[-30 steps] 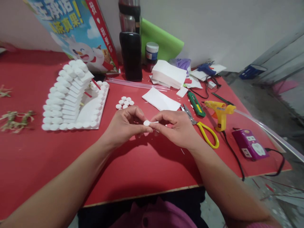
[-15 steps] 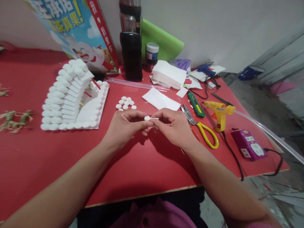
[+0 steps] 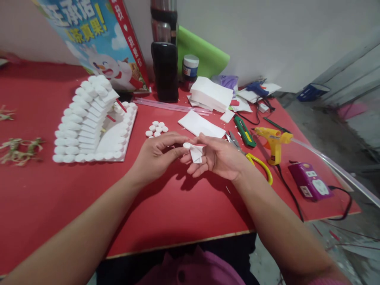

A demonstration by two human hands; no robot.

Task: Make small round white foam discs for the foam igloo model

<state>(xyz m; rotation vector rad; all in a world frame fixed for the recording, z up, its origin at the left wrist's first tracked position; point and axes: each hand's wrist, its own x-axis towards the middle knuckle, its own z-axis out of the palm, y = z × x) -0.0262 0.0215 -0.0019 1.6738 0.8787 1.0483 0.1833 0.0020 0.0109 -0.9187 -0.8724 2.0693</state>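
Over the red table, my left hand (image 3: pixel 160 153) pinches a white paper strip (image 3: pixel 196 153) at its small rolled end, between thumb and fingers. The strip's loose part hangs unrolled and slightly bent across the fingers of my right hand (image 3: pixel 218 156). That hand is turned palm up, its fingers spread and its thumb extended near the roll. Just beyond my left hand lie several small white rounded pieces (image 3: pixel 156 128). A flat white sheet (image 3: pixel 202 123) is behind my hands. To the left stands a white model (image 3: pixel 92 122) with steps, edged by similar rounded pieces.
Right of my hands lie yellow-handled scissors (image 3: pixel 261 168), a green cutter (image 3: pixel 245 131), a yellow glue gun (image 3: pixel 274 142) and a purple power box (image 3: pixel 310 181). A white stack (image 3: pixel 211 93), a black phone (image 3: pixel 164 72) and a jar (image 3: pixel 190 67) stand behind. Straw figures (image 3: pixel 22 150) lie left.
My right hand has loosened its pinch and turned palm up with fingers spread. The strip's loose part now shows. My left hand still pinches the rolled end.
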